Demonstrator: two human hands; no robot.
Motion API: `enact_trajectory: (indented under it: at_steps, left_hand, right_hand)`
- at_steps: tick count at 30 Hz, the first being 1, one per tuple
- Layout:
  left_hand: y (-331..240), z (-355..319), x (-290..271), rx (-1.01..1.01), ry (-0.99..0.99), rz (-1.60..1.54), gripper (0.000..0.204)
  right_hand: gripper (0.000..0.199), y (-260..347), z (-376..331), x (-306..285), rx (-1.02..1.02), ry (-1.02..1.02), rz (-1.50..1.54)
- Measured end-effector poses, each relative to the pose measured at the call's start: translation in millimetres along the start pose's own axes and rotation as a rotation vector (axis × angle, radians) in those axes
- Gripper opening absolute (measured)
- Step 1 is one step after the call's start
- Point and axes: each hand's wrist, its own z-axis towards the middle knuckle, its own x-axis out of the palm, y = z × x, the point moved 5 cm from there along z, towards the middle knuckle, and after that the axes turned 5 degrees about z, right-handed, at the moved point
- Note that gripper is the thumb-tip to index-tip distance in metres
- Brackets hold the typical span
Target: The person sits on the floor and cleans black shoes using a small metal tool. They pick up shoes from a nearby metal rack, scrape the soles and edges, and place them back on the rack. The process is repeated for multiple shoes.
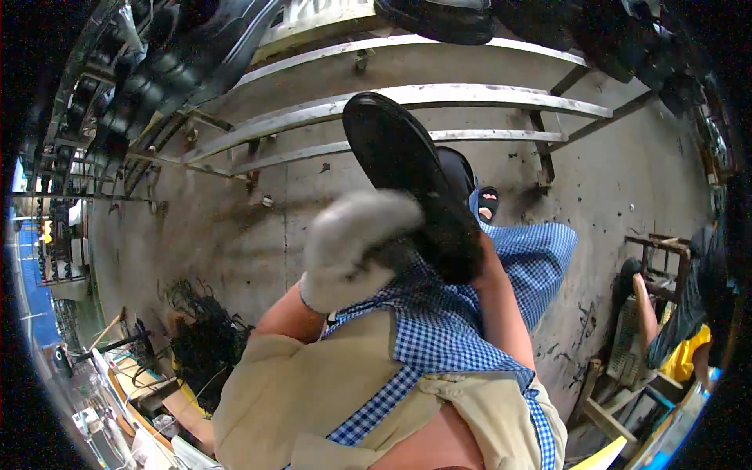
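Observation:
A black shoe (395, 149) is held up in front of my body, its sole facing me and its toe pointing away and to the left. Around its near end is my right hand (487, 265), closed on it, with most of the fingers hidden by the black shape. My left hand (356, 239), in a whitish, dark-stained glove, is against or just beside the shoe's left side. Motion blurs that glove, so its fingers cannot be made out. Behind the held shoe, part of a second black shoe (456, 168) shows.
A metal rack (439, 95) with pale rails stands ahead, black shoes (435, 19) along its top. Black footwear (168, 94) fills the upper left. Black scraps (205, 337) are heaped at lower left. Another person's arm (645, 313) is at right, beside a small frame (662, 254).

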Motion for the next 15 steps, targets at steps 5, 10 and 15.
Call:
enact_trajectory:
  at_steps: [5,10,15]
  left_hand:
    - [47.2,13.6,-24.2,-0.295,-0.492,-0.044,0.057]
    - [56.7,6.9,-7.3,-0.508,-0.518,-0.599,0.058]
    - [52.3,4.2,-1.8,-0.411,-0.439,-0.467,0.059]
  right_hand:
    - [0.044,11.4,-37.5,47.5,0.194,-0.459,0.042]
    - [0.044,-23.1,-6.4,11.5,0.207,-0.170,0.252]
    - [0.045,-36.2,11.0,2.2,0.191,-0.092,0.392]
